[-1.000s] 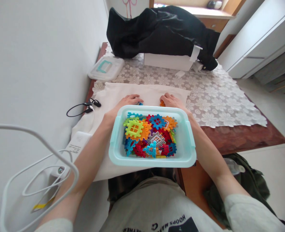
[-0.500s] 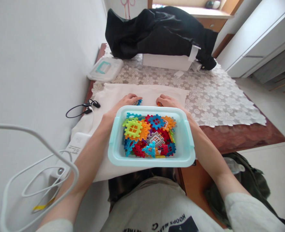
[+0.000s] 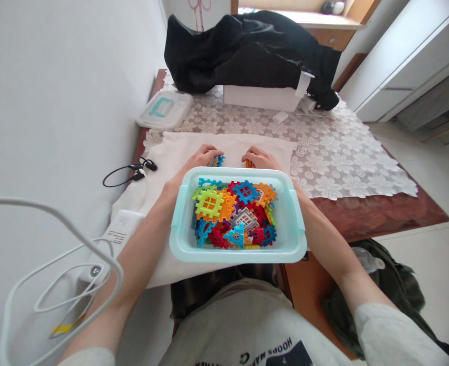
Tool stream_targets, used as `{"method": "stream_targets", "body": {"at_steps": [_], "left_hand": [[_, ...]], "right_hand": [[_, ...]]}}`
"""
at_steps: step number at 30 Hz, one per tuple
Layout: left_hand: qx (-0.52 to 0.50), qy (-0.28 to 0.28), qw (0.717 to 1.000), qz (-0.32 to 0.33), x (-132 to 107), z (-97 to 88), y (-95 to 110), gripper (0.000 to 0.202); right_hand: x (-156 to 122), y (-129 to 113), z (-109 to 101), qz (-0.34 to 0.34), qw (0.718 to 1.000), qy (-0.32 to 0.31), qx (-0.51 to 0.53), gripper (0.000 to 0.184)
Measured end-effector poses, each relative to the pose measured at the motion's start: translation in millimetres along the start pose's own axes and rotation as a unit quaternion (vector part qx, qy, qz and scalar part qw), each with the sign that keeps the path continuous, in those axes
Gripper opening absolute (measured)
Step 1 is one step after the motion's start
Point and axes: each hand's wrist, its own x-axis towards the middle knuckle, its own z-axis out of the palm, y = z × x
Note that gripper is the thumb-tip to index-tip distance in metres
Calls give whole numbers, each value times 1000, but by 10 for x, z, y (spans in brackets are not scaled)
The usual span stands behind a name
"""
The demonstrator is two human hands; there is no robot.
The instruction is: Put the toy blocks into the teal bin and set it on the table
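Beyond the light-blue plastic bin (image 3: 179,231), my left hand (image 3: 204,154) curls around interlocking building pieces (image 3: 217,160), blue on the side that shows. My right hand (image 3: 258,156), a short gap to the right, is closed on an orange building piece (image 3: 250,163). The bin's far rim hides the lower part of both hands' work. Inside the bin lies a heap of notched plastic pieces, among them a lime-green window piece (image 3: 210,203), a blue window piece (image 3: 246,192) and a grey one (image 3: 244,219).
A white cloth (image 3: 262,141) lies over the lace tablecloth (image 3: 346,168). Far left is a clear lid (image 3: 165,109); nearer sit black earphones (image 3: 137,170) and a white power bank (image 3: 123,229). A black garment (image 3: 255,51) covers a white box (image 3: 260,96). A white cable (image 3: 68,223) loops at left.
My right hand has shifted slightly left, toward my left hand, and more of the pieces in both hands shows. The bin stays in place.
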Motion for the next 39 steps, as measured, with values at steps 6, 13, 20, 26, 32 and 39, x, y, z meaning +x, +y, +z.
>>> {"method": "stream_targets", "body": {"at_steps": [6, 13, 20, 26, 32, 39], "left_hand": [[-1, 10, 1000, -8, 26, 31, -20, 56], [49, -5, 999, 5, -1, 14, 137, 55], [77, -41, 996, 14, 31, 69, 114, 60], [104, -36, 994, 3, 121, 287, -106, 60], [132, -34, 990, 21, 68, 239, 50, 51], [161, -67, 985, -13, 59, 146, 220, 46]], "right_hand": [[37, 108, 172, -9, 992, 120, 41, 28], [48, 158, 289, -31, 985, 155, 69, 28], [52, 129, 304, -24, 993, 114, 31, 22], [63, 87, 262, -26, 998, 38, -38, 28], [65, 6, 210, -12, 999, 20, -30, 28], [80, 22, 213, -7, 1000, 21, 1, 29]]}}
